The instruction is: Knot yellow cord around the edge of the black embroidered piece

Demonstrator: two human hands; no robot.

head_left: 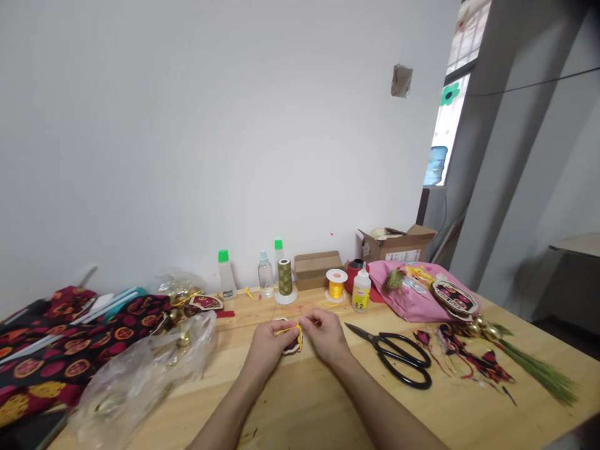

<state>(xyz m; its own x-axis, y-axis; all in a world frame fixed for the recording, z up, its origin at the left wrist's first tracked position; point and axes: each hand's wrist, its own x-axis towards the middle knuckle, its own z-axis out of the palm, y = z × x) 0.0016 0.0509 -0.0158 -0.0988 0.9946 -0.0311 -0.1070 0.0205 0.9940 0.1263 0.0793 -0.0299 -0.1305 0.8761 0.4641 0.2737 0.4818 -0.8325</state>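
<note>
Close together over the table's middle, my left hand [268, 345] and my right hand [325, 336] both have their fingers pinched on a thin yellow cord [299, 326]. Beneath the cord, a small dark fabric patch [292, 348] with a pale edge shows partly between the hands. The left fingers cover much of it, so its full shape is hidden. To the right of my right hand lie black-handled scissors [394, 356], blades toward the upper left. A spool of yellow cord [336, 285] stands behind the hands, beside a white glue bottle [361, 290].
Dark patterned fabric [70, 350] and a clear plastic bag [140, 375] cover the left side. Along the wall stand a green thread cone [285, 278], several bottles and a cardboard box [398, 242]. A pink bag [407, 300], fabric scraps [487, 365] and a green tassel [539, 372] lie right.
</note>
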